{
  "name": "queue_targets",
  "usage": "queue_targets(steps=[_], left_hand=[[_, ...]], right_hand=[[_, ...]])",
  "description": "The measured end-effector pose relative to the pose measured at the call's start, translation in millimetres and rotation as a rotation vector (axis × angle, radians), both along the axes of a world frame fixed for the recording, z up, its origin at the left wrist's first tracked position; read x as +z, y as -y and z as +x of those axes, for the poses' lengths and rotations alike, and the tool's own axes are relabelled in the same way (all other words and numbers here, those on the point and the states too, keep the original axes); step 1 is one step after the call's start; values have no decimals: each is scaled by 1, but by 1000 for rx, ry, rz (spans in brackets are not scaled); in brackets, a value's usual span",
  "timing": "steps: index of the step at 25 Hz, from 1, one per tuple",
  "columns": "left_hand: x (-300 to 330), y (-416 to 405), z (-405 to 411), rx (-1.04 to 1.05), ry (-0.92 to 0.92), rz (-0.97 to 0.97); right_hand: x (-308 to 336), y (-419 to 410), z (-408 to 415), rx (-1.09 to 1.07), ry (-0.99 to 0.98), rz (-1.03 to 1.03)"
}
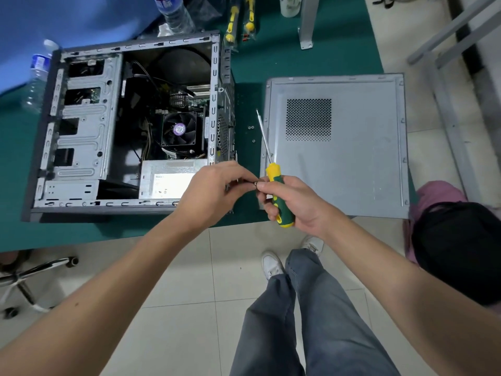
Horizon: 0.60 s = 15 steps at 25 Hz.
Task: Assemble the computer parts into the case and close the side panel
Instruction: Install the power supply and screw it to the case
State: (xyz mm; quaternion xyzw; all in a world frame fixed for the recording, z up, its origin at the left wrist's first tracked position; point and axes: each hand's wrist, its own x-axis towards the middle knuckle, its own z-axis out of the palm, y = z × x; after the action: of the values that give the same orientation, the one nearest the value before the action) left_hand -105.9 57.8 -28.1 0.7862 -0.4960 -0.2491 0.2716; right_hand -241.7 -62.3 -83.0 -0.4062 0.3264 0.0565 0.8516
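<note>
the case (81,126) lies open on the bench (108,232), ahead and left of the hands; the side panel (352,164) lies flat ahead and right. loose screws (251,128) sit between them, just beyond the hands. two bottles (38,77) stand behind the case.

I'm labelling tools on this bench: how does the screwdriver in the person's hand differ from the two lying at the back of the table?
The screwdriver is gripped by the right hand, shaft pointing up and away; the two packaged screwdrivers lie untouched on the green table behind the computer case. The held one is bare with a green and yellow handle; the others sit in clear wrapping and show mostly yellow. All three have yellow on their handles.
</note>
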Motion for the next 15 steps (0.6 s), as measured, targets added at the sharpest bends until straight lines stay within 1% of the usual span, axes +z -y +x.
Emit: queue_targets(steps=[1,2,4,6,7,8,10,15], left_hand=[[0,0,-2,44,-31,4],[0,-1,-2,104,-74,6],[1,-3,0,210,-183,-1],[4,-4,2,273,-274,-14],[5,-5,4,294,-297,-23],[6,-5,5,311,-311,-29],[6,-5,6,321,-326,-36],[6,-2,8,313,-319,-35]], right_hand=[[-1,3,-4,27,-16,-121],[-3,6,-9,63,-35,-290],[-10,12,-23,117,-84,-700],[-18,20,-37,169,-124,-1076],[-21,23,-42,209,-139,-1222],[-23,26,-45,247,-150,-1327],[-26,29,-48,291,-152,-1430],[-29,34,-49,298,-114,-1490]])
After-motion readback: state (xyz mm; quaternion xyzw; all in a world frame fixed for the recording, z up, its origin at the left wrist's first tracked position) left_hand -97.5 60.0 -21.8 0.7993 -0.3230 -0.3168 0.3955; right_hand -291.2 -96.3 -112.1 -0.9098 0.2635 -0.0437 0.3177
